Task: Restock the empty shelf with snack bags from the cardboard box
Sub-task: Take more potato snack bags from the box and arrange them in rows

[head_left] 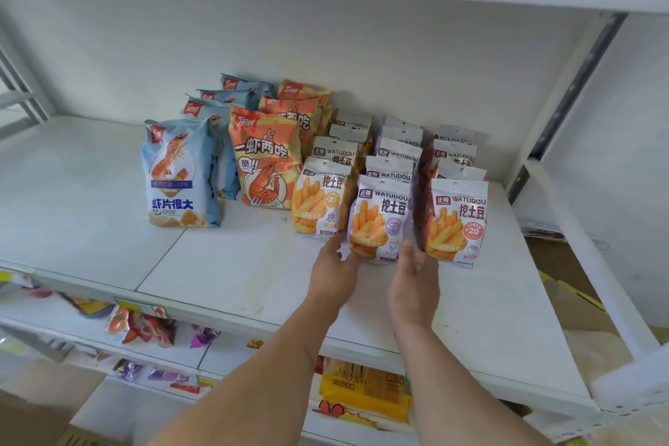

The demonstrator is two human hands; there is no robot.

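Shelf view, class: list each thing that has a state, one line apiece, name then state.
Purple bag: upright at its row's front, between both hands.
Left hand: fingers touch the purple bag's lower left edge.
Right hand: fingers relaxed at its lower right.
Yellow bag: upright.
Red bag: upright.
Blue bag: upright.
Orange bag: upright.
Shelf: partly stocked.

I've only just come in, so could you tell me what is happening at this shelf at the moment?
A person is stocking a white shelf with snack bags. Both hands are at the front purple potato-stick bag: the left hand touches its lower left corner and the right hand is at its lower right side, setting it upright at the head of the middle row. Rows of yellow and red potato-stick bags flank it, with blue and orange prawn cracker bags further left. The cardboard box is not clearly in view.
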